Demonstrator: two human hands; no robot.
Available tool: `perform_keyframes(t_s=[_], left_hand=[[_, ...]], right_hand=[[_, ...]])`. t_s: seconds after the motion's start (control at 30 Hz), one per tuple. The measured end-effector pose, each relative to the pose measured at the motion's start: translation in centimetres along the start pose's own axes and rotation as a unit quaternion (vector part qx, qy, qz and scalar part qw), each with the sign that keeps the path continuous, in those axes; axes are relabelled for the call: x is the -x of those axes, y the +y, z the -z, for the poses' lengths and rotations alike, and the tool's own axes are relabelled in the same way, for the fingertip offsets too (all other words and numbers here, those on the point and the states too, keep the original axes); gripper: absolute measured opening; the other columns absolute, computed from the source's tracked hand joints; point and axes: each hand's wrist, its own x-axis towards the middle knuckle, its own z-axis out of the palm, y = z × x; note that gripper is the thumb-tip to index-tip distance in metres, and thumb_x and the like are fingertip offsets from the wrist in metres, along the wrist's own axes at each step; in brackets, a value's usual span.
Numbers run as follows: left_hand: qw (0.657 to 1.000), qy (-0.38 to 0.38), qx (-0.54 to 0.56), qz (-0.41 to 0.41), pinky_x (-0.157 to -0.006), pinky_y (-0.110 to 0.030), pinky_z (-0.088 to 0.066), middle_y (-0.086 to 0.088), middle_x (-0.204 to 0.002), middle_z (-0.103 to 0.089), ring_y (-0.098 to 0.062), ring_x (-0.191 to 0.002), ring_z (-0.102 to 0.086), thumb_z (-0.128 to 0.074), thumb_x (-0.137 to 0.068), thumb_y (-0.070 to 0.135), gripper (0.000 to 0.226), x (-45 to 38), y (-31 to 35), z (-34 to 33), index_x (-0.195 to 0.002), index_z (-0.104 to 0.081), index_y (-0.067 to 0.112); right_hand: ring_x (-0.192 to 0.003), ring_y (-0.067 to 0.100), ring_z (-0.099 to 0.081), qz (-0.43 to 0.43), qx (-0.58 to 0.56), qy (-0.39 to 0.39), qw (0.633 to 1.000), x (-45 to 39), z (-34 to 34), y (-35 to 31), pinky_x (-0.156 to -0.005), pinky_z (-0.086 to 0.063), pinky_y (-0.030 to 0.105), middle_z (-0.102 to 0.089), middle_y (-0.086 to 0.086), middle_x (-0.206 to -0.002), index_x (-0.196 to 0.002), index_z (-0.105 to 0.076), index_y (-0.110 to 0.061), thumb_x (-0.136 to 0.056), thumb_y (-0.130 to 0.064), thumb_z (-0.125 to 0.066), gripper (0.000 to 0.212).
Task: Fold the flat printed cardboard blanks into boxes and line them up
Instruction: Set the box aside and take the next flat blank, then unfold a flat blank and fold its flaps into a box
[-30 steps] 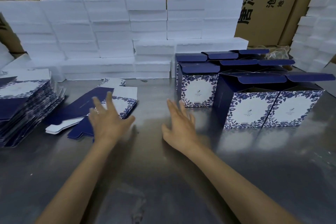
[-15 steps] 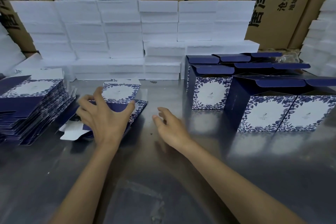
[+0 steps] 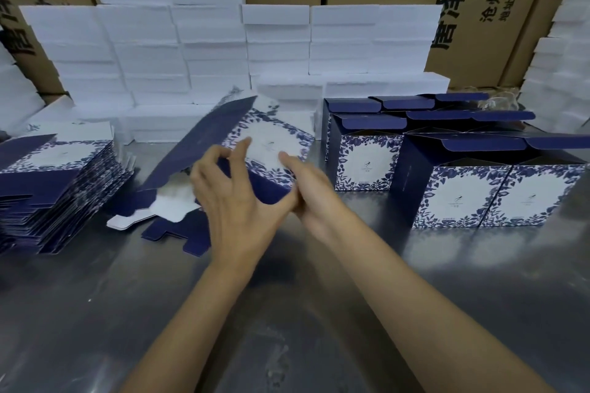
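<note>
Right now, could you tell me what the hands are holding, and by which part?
Both hands hold one flat blank: left hand at its near blue edge, right hand at its near right corner.

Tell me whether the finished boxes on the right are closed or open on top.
Open: the finished boxes have blue lid flaps standing up, dark interiors showing.

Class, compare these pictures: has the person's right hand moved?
Yes. The right hand has moved left, away from the folded boxes, to grip the raised blank.
</note>
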Motion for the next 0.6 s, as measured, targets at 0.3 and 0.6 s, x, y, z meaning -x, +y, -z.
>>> perform_keyframes(t_s=[0.3,0.6], left_hand=[[0.996,-0.053,-0.002,0.076,-0.07,-0.031,-0.031,0.013,-0.086,-0.058,-0.016,-0.074,-0.053,-0.053,-0.09,0.05,0.031,-1.3,-0.3,1.8,-0.116,-0.057,0.033],[0.836,-0.268,0.284,0.385,-0.05,-0.02,-0.049,0.015,-0.088,-0.074,-0.004,-0.065,-0.071,-0.067,-0.083,0.058,0.036,-4.0,-4.3,3.1,-0.106,-0.067,0.031]], right_hand=[[-0.116,0.02,-0.068,0.045,0.028,0.059,0.997,1.8,6.8,-0.1,-0.106,-0.051,0.048,-0.073,-0.002,-0.124,-0.13,-0.063,-0.019,-0.103,-0.016,-0.057,0.028],[-0.112,0.011,-0.07,0.092,0.09,0.064,0.99,3.9,8.2,0.1,-0.089,-0.056,0.029,-0.074,-0.007,-0.121,-0.131,-0.063,-0.021,-0.105,-0.016,-0.054,0.028]])
